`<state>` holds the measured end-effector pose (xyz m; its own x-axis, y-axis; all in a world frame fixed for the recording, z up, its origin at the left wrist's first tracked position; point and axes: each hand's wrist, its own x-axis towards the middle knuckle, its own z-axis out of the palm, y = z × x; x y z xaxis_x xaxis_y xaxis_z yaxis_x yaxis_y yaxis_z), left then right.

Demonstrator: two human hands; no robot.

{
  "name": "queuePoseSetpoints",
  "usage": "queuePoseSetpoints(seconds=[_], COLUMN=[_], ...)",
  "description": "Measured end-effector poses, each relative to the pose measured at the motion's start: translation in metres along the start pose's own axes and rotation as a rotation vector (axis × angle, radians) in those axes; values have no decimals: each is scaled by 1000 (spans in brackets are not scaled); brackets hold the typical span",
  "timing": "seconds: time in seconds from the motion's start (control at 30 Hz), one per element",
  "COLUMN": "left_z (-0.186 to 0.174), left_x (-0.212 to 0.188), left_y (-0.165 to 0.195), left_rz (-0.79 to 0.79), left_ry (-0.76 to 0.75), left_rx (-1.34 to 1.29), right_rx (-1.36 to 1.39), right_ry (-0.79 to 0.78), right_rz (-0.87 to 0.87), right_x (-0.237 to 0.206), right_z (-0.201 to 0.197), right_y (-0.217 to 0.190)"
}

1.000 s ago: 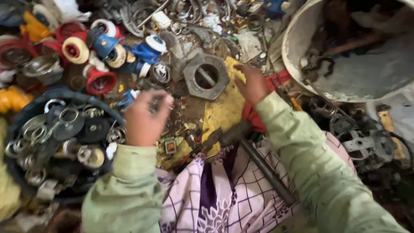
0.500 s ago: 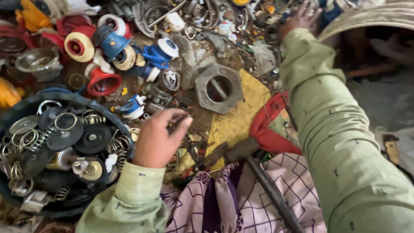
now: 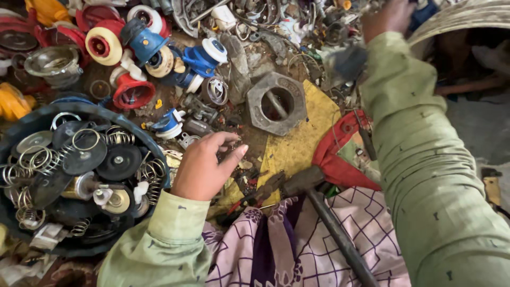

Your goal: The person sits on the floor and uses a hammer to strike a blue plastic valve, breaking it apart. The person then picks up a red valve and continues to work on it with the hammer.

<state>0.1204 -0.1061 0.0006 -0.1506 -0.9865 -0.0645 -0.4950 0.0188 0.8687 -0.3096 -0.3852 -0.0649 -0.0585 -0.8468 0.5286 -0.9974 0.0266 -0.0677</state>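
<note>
Left hand now nearer scraps.

Two hands in view: left hand near the middle, right hand far right. One hexagonal metal nut at centre. One hammer near, lying on patterned cloth. One dark round tub at left, holding about five dark discs plus rings and springs too many to count. Three red cup-shaped fittings far left. About four blue fittings beside those. One yellow sheet. One red cloth.
</note>
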Motion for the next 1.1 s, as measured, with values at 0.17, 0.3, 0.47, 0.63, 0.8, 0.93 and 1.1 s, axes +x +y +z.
queuePoseSetpoints(seconds=[0.17,0.3,0.47,0.63,0.8,0.93,1.1], left_z=[-3,-12,-29,-45,-49,-35,-3], left_x=[-9,-19,-39,-69,-106,-135,-141], left_y=[0,-5,-18,-33,-27,-9,6], left_rz=[-3,15,-1,21,86,-41,79], left_ry=[0,12,15,27,72,-43,-88], left_rx=[-12,-13,-27,-35,-39,-72,-97], right_rx=[26,104,59,-202,-62,-77,-102], right_ry=[-612,-523,-471,-628,-660,-533,-624], right_rz=[58,54,82,0,-67,2,54], right_x=[-58,-113,-166,-235,-279,-302,-304], right_z=[-7,-27,-72,-125,-173,-197,-223], right_y=[-44,-66,-79,-90,-74,-69,-61])
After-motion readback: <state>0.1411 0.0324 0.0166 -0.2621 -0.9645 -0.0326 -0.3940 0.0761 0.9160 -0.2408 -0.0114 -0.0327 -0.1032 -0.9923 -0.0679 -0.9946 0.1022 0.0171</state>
